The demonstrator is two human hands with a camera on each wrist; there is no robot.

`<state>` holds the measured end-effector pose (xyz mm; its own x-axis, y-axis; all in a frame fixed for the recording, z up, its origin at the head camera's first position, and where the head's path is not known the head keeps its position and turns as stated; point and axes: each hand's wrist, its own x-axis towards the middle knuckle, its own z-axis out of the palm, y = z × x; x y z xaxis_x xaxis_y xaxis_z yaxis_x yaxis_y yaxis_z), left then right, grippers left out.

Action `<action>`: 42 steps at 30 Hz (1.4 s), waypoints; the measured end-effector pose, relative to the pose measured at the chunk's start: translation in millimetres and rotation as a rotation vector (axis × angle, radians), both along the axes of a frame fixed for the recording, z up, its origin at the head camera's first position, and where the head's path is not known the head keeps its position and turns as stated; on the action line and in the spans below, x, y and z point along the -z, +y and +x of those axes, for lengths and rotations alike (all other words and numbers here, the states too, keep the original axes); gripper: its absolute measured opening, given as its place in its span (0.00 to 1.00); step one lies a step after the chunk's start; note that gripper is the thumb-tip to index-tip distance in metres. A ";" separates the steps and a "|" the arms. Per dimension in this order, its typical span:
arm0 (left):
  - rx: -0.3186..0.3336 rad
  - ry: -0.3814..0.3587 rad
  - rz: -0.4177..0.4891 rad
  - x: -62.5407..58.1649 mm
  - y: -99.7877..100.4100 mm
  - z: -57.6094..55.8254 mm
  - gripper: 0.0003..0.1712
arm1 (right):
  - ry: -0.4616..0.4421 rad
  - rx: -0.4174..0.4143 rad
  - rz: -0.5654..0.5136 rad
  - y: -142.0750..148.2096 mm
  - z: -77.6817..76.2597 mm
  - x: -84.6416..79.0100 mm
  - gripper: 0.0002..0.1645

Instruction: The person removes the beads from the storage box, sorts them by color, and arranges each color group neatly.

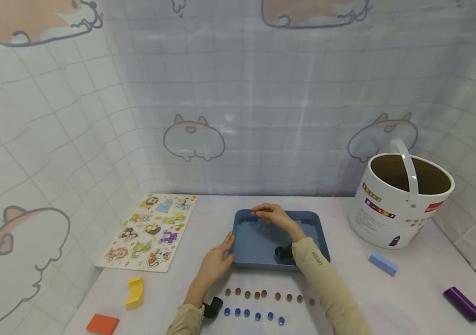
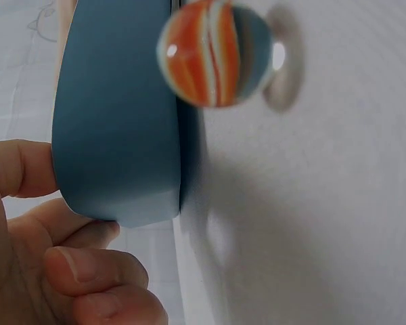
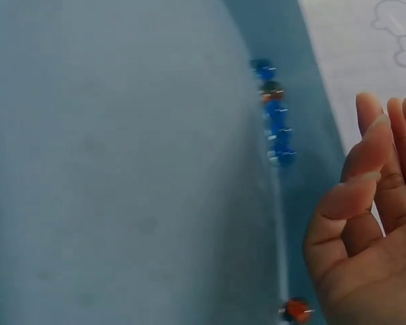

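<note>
A shallow blue tray (image 1: 259, 246) lies on the table with small marbles along its far inner side. My left hand (image 1: 217, 260) grips its left edge near the front corner; the left wrist view shows fingers around the tray wall (image 2: 122, 122). Over the tray's far left part is my right hand (image 1: 274, 216), fingertips close together; whether they pinch anything is hidden. Beneath them runs a row of blue marbles (image 3: 277, 128) with an orange one (image 3: 274, 90); another orange marble (image 3: 298, 310) lies apart. An orange-and-white marble (image 2: 206, 54) on the table is near the left wrist.
In front of the tray lie a row of brownish marbles (image 1: 256, 295) and a row of blue marbles (image 1: 247, 313). An animal puzzle board (image 1: 150, 232), yellow block (image 1: 135, 292) and orange block (image 1: 102, 324) are left; a white bucket (image 1: 388, 209), blue block (image 1: 383, 264) and purple block (image 1: 464, 304) right.
</note>
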<state>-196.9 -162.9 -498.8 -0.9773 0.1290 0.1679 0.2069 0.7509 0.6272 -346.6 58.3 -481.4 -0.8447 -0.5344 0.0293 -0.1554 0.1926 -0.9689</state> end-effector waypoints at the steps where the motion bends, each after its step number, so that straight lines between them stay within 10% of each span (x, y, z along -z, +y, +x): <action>1: 0.000 0.001 -0.001 -0.7 0.4 0.4 0.33 | 0.003 0.010 0.013 -0.3 0.5 1.3 0.21; 25: 0.004 0.021 -0.016 -1.6 2.6 -0.1 0.33 | 0.259 0.205 0.353 -11.6 0.2 13.2 0.13; 42: -0.006 -0.006 -0.014 -3.1 1.9 1.9 0.33 | 0.151 0.109 0.201 13.2 13.8 -25.0 0.17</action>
<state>-194.9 -161.0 -495.7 -0.9791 0.1256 0.1601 0.1986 0.7610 0.6176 -332.8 71.6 -456.4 -0.8917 -0.4485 0.0619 -0.2630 0.4019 -0.8771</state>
